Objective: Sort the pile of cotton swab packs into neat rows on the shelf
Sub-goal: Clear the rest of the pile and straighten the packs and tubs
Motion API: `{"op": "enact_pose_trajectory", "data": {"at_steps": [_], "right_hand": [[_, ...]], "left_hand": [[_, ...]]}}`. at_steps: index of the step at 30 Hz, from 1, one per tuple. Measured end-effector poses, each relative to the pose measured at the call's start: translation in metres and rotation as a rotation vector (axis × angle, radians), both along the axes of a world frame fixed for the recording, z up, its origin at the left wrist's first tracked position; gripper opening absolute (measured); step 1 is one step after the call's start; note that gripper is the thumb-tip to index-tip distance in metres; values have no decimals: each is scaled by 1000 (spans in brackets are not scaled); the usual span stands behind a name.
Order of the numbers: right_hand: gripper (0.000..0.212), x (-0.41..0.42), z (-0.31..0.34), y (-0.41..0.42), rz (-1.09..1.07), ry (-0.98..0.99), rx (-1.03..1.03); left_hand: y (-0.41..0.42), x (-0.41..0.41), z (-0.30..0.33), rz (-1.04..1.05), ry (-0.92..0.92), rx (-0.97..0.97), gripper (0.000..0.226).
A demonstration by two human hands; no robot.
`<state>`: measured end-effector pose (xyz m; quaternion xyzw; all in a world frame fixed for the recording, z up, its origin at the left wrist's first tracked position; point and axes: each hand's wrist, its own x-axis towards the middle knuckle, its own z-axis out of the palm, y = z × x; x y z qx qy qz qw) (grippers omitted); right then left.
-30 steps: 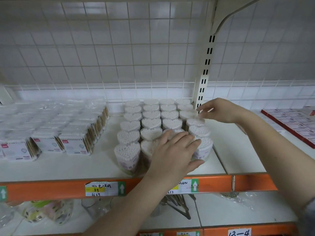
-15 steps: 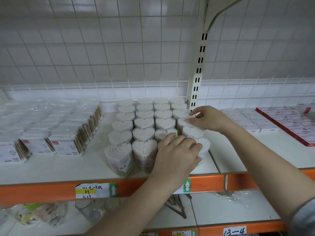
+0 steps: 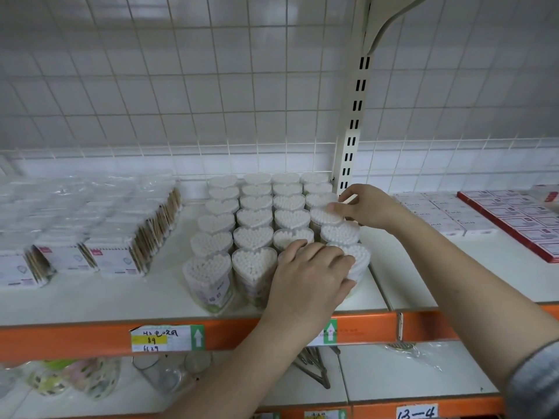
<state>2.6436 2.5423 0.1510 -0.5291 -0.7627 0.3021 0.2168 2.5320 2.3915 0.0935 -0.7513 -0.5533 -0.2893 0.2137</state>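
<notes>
Right hand (image 3: 367, 207) nearer — white shelf (image 3: 121, 294), tiled wall (image 3: 211, 86)

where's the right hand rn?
In the head view, the right hand is right of centre at the right-most row of heart-shaped cotton swab packs, its fingers touching the fourth pack from the back, just below the slotted shelf upright.

Bare shelf (image 3: 393, 276) strip right of my heart-shaped swab packs (image 3: 255, 237) up to the small white boxes (image 3: 447, 219). Narrow gap left, before the flat packs (image 3: 121, 237). Upright post (image 3: 352, 131) blocks back right; rear clearance probably nil.
</notes>
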Motion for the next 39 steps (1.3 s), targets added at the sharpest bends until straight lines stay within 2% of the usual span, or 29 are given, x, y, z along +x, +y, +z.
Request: {"op": "enact_pose_trajectory", "data": {"at_steps": [4,8,11,13,18,23,29,34,36,39], "right_hand": [[32,20,10,-8,-19,46,-11],[33,29,6,-22,51,-32,-209],[37,25,-4,-26,41,30,-255],[41,22,-8,-27,26,84,-234],[52,17,-9,-29,21,72,-199],[45,15,-7,-32,16,90,-207],[42,26,-6,-43,-46,161,-159],[36,44,-4,-74,-42,84,-52],[40,42,-5,-90,-48,95,-23],[60,35,-12,-110,-38,168,6]], "left_hand": [[0,-1,0,1,2,-1,28],[-2,1,1,-25,-44,-17,27],[-3,0,2,-50,-88,-21,25],[-4,-1,2,-63,-104,-27,25],[-6,0,4,-86,-116,-42,26],[-9,1,5,-102,-177,-79,22],[-16,-5,11,-96,-212,-93,32],[-23,-31,15,-37,-223,-66,39],[-26,-40,14,9,-206,-103,45],[-30,-49,12,29,-165,-223,61]]}}
